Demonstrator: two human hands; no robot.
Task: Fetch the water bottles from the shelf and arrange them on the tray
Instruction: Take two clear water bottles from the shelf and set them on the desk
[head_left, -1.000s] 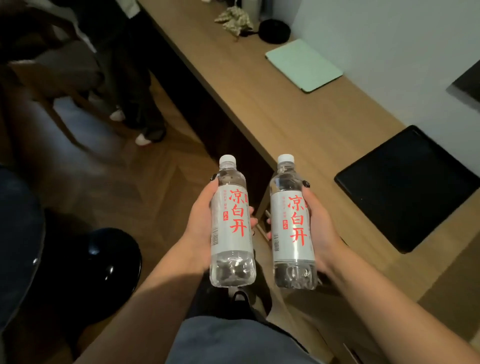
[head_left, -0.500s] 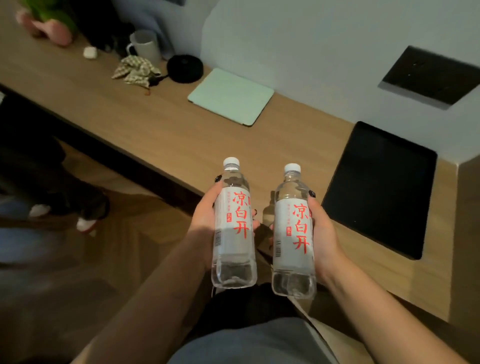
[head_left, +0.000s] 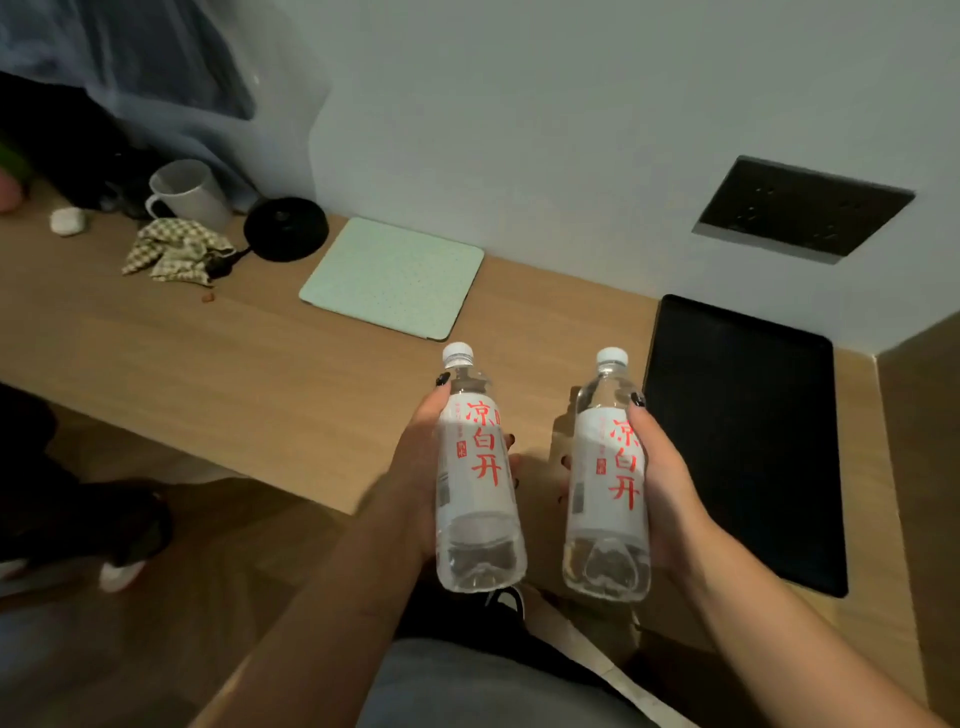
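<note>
I hold two clear water bottles with white caps and white labels bearing red characters. My left hand (head_left: 410, 467) grips the left bottle (head_left: 475, 478) around its label. My right hand (head_left: 667, 478) grips the right bottle (head_left: 605, 483) the same way. Both bottles stand upright in the air over the front edge of the wooden counter (head_left: 260, 374). A flat black tray (head_left: 743, 441) lies on the counter just right of the right bottle, with nothing on it.
A mint-green pad (head_left: 395, 278) lies behind the bottles. Farther left are a black round object (head_left: 285, 235), a crumpled checked cloth (head_left: 174, 252) and a white mug (head_left: 189, 195). A dark wall panel (head_left: 800, 208) sits above the tray. A person's shoes (head_left: 122, 574) stand at the left.
The view has swung right and closer to the counter. Both bottles, still held, have moved toward the counter and now sit next to the black tray.
</note>
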